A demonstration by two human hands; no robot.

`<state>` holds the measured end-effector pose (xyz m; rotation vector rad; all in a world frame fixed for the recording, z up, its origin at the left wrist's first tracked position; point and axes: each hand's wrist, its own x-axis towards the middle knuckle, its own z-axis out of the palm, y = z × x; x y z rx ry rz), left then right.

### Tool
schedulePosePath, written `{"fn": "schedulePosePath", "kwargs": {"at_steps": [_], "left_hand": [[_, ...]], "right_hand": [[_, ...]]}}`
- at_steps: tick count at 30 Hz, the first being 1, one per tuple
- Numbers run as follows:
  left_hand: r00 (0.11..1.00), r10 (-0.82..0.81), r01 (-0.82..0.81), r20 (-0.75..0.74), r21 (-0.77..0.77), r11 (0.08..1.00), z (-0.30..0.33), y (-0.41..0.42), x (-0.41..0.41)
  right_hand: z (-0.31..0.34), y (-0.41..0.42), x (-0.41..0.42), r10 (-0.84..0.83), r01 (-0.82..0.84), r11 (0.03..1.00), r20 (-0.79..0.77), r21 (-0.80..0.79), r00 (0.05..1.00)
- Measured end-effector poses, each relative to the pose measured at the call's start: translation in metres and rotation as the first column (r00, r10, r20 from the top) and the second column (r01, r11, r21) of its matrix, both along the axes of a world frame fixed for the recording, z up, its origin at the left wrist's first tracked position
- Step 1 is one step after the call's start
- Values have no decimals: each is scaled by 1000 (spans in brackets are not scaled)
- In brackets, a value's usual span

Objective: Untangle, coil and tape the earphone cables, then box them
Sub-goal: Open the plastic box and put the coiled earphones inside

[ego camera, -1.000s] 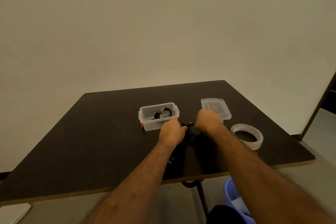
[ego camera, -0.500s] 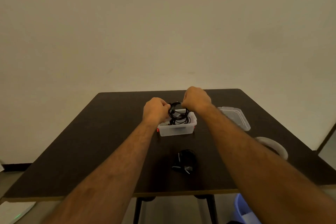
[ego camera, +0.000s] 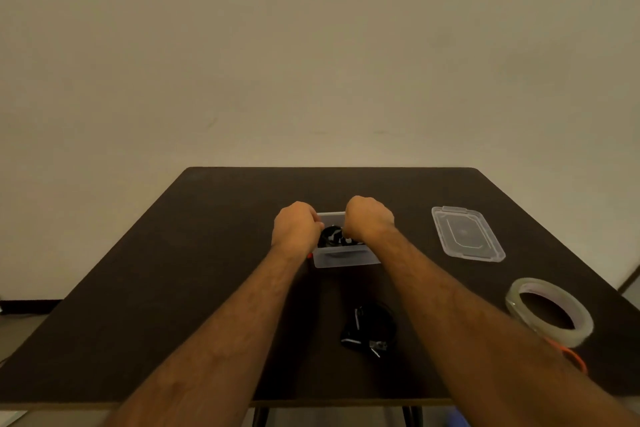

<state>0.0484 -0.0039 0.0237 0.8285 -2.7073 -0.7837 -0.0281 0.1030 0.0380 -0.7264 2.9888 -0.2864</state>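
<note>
Pressing glossy black cable coil (ego camera: 333,235) into translucent plastic box (ego camera: 346,257) — both hands' grip curled.

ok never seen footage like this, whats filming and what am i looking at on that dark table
There is no machine here. A person wears a camera on the head, so you look forward and down along both bare forearms. The left hand and right hand are both over a small clear plastic box on the dark table, fingers curled round a coiled black earphone cable at the box's opening. The fingertips are hidden, so the exact grip is unclear. The box's lid lies apart to the right. Nearer, on the right, is a roll of clear tape. Another black cable bundle lies between the forearms, untouched.
</note>
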Motion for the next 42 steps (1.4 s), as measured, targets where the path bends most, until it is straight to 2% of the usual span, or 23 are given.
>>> {"fn": "schedulePosePath", "kwargs": {"at_steps": [3,6,11,14,16,19,22,25,27,29,34,38,42], "left_hand": [[1000,5,-6,-30,-25,1000,-4,2,2],[996,2,-4,-89,-19,1000,-5,5,7],[983,0,2,-182,10,1000,0,19,30],[985,-65,68,-160,13,998,-4,39,48],[991,-110,112,-82,20,994,-10,51,59],[985,-165,163,55,40,986,-21,63,70],[962,-214,201,167,92,975,-27,71,80],[956,-211,201,202,69,977,-31,80,86],[962,-190,184,198,51,982,-34,87,90],[969,-173,166,178,54,985,-35,91,93],[973,-178,164,150,97,982,-33,91,99],[981,-180,153,69,288,945,-27,87,102],[988,-130,157,-89,470,868,-19,82,97]], "right_hand": [[-1,1,0,22,-22,999,7,37,1000],[-1,6,2,26,-26,1000,-6,1,1000],[13,24,19,5,-42,985,-212,-170,977],[13,46,34,-3,-72,955,-251,-288,968],[9,62,42,-4,-68,936,-203,-346,979],[-3,86,50,39,-25,911,26,-411,999],[-15,103,60,68,3,961,248,-276,966],[-21,114,71,41,24,986,384,-165,923],[-26,115,78,19,29,993,385,-117,923],[-34,113,86,2,27,996,317,-90,948],[-41,112,91,-16,54,987,244,-149,970],[-29,114,86,-8,77,969,284,-233,959],[-11,113,77,41,55,938,267,-343,963]]}}
